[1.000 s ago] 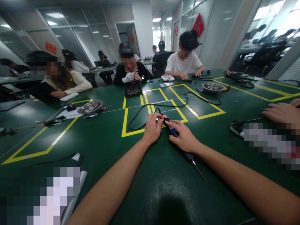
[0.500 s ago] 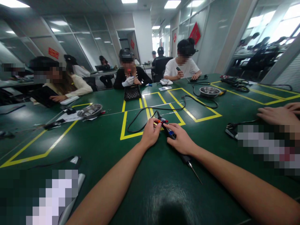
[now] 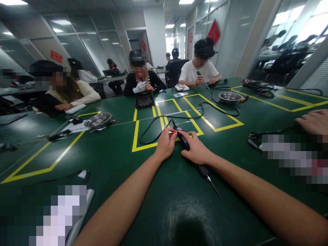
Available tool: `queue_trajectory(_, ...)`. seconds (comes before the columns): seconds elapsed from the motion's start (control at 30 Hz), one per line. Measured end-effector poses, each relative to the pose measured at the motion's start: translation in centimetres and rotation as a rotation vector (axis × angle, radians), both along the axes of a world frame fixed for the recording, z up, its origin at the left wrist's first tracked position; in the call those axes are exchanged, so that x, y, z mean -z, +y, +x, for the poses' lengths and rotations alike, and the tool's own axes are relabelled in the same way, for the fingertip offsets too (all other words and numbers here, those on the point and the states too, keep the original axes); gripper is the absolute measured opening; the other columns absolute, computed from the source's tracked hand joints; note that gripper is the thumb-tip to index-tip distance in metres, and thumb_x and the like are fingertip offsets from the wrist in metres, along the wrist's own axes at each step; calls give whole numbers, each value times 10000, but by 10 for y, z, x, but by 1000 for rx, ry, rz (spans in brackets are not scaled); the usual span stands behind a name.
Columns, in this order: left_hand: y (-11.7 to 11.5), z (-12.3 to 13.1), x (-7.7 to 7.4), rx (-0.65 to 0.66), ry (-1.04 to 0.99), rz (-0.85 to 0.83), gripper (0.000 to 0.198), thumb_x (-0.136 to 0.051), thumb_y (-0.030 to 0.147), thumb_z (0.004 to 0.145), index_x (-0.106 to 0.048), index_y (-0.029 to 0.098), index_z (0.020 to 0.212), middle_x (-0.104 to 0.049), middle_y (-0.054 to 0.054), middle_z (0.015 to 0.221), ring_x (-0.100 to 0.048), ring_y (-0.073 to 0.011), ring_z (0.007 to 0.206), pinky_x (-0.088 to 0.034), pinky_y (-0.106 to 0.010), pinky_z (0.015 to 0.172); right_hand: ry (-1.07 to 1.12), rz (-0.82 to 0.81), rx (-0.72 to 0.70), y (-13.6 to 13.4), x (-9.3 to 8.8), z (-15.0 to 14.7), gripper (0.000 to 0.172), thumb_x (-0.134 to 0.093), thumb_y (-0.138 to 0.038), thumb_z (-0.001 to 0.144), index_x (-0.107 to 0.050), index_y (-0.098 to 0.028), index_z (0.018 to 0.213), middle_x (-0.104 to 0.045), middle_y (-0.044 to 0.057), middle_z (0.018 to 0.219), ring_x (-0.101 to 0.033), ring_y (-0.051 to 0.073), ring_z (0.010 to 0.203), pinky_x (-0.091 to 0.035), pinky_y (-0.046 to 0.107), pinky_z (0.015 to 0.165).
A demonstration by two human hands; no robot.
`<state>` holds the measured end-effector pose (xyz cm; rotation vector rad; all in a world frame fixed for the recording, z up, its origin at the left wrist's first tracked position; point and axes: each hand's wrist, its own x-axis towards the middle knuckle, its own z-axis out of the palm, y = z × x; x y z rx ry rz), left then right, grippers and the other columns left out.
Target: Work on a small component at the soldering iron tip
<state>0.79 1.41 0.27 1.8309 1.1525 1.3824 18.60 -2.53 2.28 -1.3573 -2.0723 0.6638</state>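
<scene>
A black corded electric screwdriver point(image 3: 203, 170) with a blue patch lies slanted on the green table, its thin metal bit pointing towards me. My right hand point(image 3: 198, 149) rests over the handle with its fingers around the upper part. At the cord end, my left hand point(image 3: 166, 143) pinches a small orange-red part point(image 3: 175, 131) between thumb and fingers. The fingertips of both hands nearly meet there, and they hide most of that end. A black cord point(image 3: 151, 140) loops away from it over the table.
Yellow tape point(image 3: 145, 147) marks rectangles on the table point(image 3: 115, 164). Metal bowls stand left point(image 3: 98, 119) and right point(image 3: 230, 98). A black tray point(image 3: 144, 101) lies before a co-worker opposite. Another co-worker's hand point(image 3: 314, 119) is at the right, near a cable point(image 3: 279, 131).
My right fingers have shifted slightly over the screwdriver, covering more of its blue patch. At the right, the co-worker's hand has drawn back to the right.
</scene>
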Motion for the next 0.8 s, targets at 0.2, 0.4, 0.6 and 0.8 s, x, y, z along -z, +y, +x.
queue_trajectory(0.2, 7, 2, 6, 74, -280, -205, 302, -613, 414, 938, -540, 209, 1147, -663, -71, 1114, -689, -172, 912, -549, -343, 875, -41, 0, -11, -1, -2, -2, 904, -646, -160, 733, -331, -226, 1578, -366, 156, 1383, -594, 279, 1117, -469, 448, 1038)
queue_trajectory(0.4, 11, 11, 4, 318, -684, -589, 306, -652, 413, 913, -555, 174, 1076, -708, -118, 1113, -715, -197, 924, -575, -387, 857, -40, 24, -24, -3, 0, -1, 897, -639, -146, 733, -337, -235, 1572, -363, 154, 1405, -601, 282, 1128, -478, 444, 1023)
queue_trajectory(0.6, 8, 7, 2, 394, -745, -638, 290, -695, 374, 886, -592, 170, 1064, -724, -122, 1119, -726, -214, 950, -572, -377, 861, -41, 14, -8, -4, 2, 0, 906, -643, -150, 735, -321, -232, 1578, -345, 164, 1428, -607, 286, 1130, -478, 450, 1026)
queue_trajectory(0.8, 9, 8, 4, 370, -738, -616, 245, -684, 327, 904, -588, 156, 1051, -722, -112, 1099, -723, -195, 939, -569, -376, 885, -50, 2, -2, -5, 1, 0, 900, -637, -155, 744, -321, -222, 1583, -340, 176, 1435, -606, 297, 1133, -480, 463, 1026)
